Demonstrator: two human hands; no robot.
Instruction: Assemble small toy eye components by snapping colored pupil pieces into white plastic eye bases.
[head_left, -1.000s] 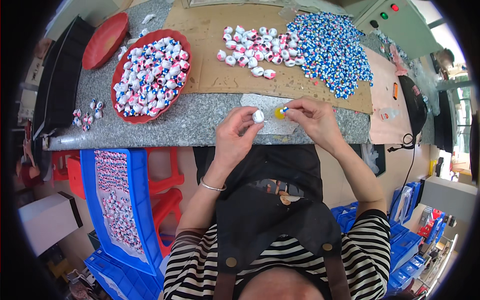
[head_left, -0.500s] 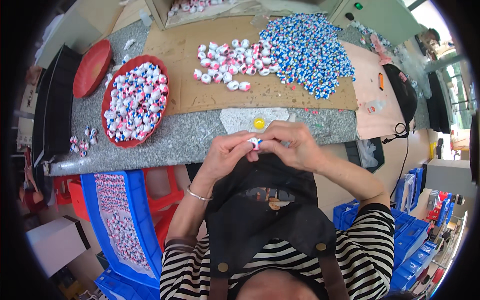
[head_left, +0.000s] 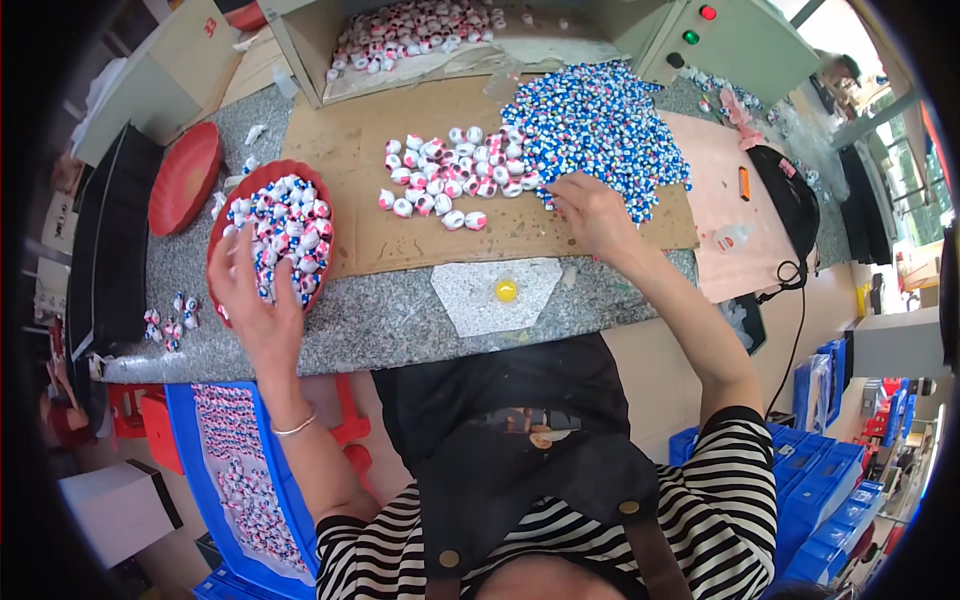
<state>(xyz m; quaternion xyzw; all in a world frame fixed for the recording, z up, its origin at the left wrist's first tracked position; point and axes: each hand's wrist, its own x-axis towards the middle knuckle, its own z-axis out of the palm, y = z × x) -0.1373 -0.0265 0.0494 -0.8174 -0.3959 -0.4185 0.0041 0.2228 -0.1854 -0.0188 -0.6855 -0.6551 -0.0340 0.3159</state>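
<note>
My left hand [head_left: 255,305] reaches with spread fingers over the near edge of a red bowl [head_left: 268,166] heaped with wrapped red, white and blue sweets. My right hand [head_left: 592,213] lies at the near edge of a big pile of blue and white wrappers [head_left: 600,125], fingertips touching it. Whether it holds one I cannot tell. Between the hands, pink and white unwrapped sweets [head_left: 450,175] lie on a brown cardboard sheet [head_left: 400,245]. A small yellow piece [head_left: 507,291] sits on a white paper [head_left: 470,300] at the counter's front.
An empty red bowl [head_left: 185,180] and a black tray [head_left: 110,250] stand at the left. A few wrapped sweets [head_left: 170,320] lie near the counter's left edge. A box of sweets [head_left: 430,30] is at the back, a blue crate [head_left: 230,470] below left, a pink mat [head_left: 715,210] right.
Both hands were together at my chest over one sweet. They have since parted: the left went out to the red bowl, the right to the wrapper pile.
</note>
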